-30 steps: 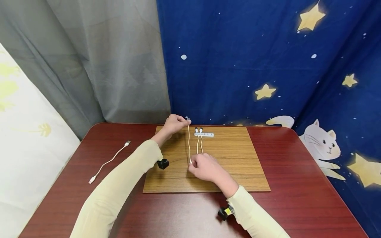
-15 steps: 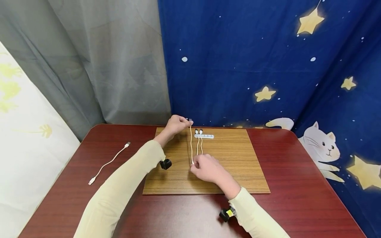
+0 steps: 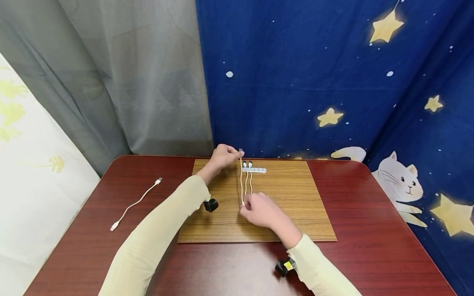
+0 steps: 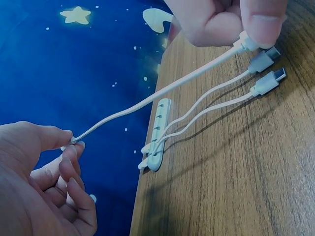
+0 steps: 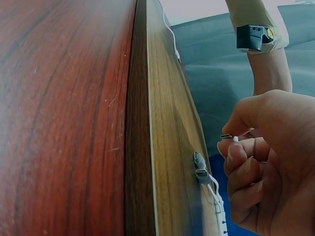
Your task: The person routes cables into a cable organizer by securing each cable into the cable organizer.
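Note:
A short white USB cable (image 3: 241, 176) is stretched between my two hands above the wooden board. My left hand (image 3: 225, 155) pinches its far end between thumb and finger, near the board's back edge. Closer to me, my right hand (image 3: 261, 210) pinches the other end; its small metal plug (image 5: 226, 136) pokes out past the fingertips in the right wrist view. Just right of the stretched cable is a pale cable clip strip (image 4: 160, 132) with several slots. Two more white cables (image 4: 211, 93) sit in slots at one end of it, their plugs lying on the board.
The wooden board (image 3: 296, 205) lies on a dark red table (image 3: 366, 213). Another white USB cable (image 3: 136, 201) lies on the table to the left. Grey and blue curtains (image 3: 274, 82) hang right behind the table's back edge.
Both hands have moved slightly right with the stretched cable, bringing it from left of the clip strip to its left end. The two cables in the strip stay put.

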Tool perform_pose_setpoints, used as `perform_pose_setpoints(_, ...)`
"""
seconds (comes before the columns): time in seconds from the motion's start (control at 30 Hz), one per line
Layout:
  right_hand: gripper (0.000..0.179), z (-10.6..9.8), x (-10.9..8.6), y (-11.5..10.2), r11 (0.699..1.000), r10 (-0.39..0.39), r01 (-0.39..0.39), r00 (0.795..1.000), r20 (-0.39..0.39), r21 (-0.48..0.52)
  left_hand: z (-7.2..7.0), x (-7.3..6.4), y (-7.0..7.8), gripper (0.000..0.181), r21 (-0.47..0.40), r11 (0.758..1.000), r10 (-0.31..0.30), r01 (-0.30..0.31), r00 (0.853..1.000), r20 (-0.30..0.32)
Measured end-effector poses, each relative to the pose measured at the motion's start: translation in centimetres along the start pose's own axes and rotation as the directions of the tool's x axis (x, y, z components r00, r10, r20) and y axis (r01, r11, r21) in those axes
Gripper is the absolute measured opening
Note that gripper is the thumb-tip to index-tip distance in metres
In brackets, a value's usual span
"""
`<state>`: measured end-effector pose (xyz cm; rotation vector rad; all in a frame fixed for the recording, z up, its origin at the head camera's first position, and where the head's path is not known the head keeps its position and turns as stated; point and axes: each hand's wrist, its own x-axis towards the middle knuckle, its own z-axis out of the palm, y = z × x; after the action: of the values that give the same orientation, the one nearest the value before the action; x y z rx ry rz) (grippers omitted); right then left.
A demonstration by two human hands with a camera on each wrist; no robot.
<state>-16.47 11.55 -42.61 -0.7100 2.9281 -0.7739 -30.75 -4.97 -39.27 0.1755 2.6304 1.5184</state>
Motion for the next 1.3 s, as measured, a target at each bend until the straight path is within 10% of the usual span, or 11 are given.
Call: perform_pose_setpoints(1.3,0.032,-0.6,-0.8,0.7,1.0,0.023,-0.023,1.0,-0.006,-0.001,1.6,0.3,0.4,0.029,-0.019,1.0,-0.016,0.016,1.0,0.002)
